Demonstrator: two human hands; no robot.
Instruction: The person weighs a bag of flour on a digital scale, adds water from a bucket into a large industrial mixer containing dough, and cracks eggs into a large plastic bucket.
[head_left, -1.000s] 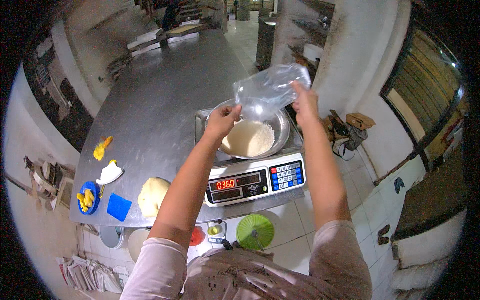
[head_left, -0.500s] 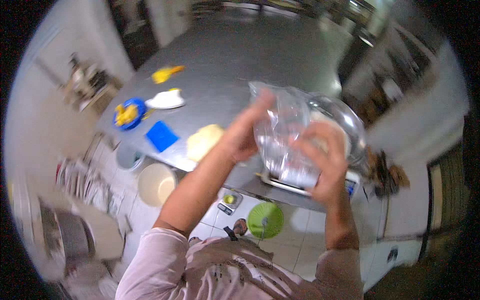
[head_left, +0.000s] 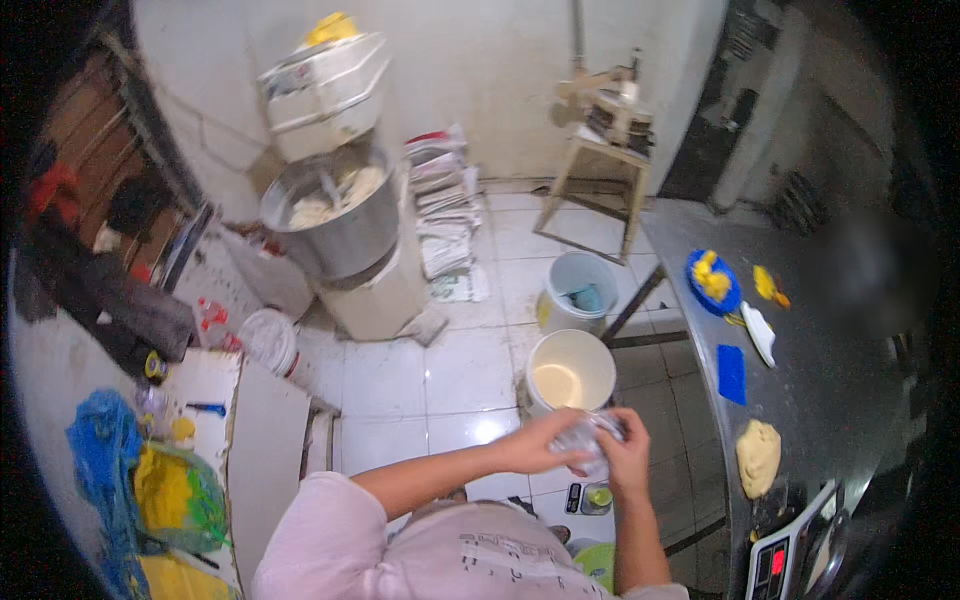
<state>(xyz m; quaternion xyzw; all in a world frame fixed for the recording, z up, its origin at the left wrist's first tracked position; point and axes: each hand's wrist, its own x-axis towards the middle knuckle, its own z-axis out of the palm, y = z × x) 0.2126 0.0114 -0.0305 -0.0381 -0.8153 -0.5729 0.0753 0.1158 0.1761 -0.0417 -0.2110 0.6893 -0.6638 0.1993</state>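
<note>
A crumpled clear plastic bag (head_left: 586,432) is gripped between my left hand (head_left: 538,445) and my right hand (head_left: 626,449), low in front of me, both with fingers closed on it. Just beyond them on the floor stands a white bucket (head_left: 568,367) with a pale yellow inside. To the right, a lump of dough (head_left: 759,455) lies on the steel table (head_left: 820,390), with a scale (head_left: 770,570) near the lower right, partly cut off.
A mixer (head_left: 300,245) with dough stands at the back left beside stacked sacks (head_left: 445,225). Another bucket (head_left: 575,295), a wooden stand (head_left: 590,195) and a small scale (head_left: 590,500) are around. A cluttered shelf (head_left: 200,420) fills the left. A blue bowl (head_left: 712,283) sits on the table.
My view has swung left, away from the scale and steel bowl. Both hands have left the bowl area with the bag, which is now bunched smaller between them.
</note>
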